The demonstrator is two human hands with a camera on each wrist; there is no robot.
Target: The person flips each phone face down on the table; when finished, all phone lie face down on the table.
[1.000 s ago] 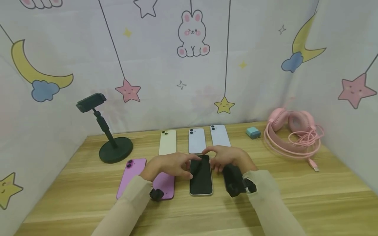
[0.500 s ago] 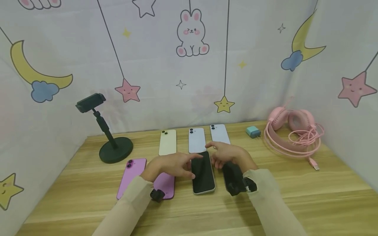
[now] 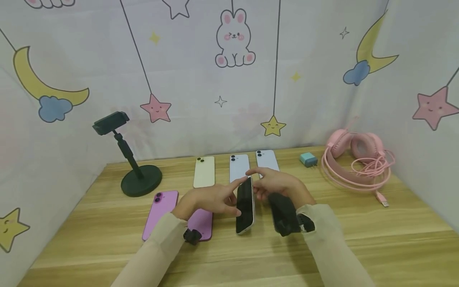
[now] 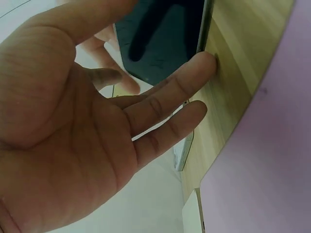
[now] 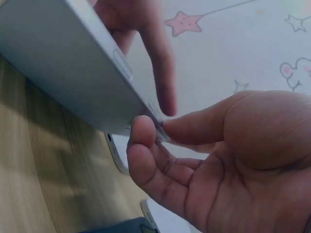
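Note:
A smartphone with a dark screen and pale frame stands tilted on the wood-grain table, its right long edge raised. My right hand pinches that raised edge near the upper corner. In the right wrist view, its thumb and curled fingers meet at the frame below the side buttons, and the pale back of the phone faces the camera. My left hand lies along the other side, index finger toward the top end and thumb by the lower left of the screen. In the left wrist view its fingers are spread and relaxed.
Two purple phones lie by my left forearm, partly covered. Behind are a pale yellow phone and two whitish phones. A black phone stand is at left. A teal charger and pink headphones stand at right.
The smartphone went from lying flat to tilted, its right edge lifted by my right hand, which has moved slightly up and away. My left hand stays beside it, index finger a little higher.

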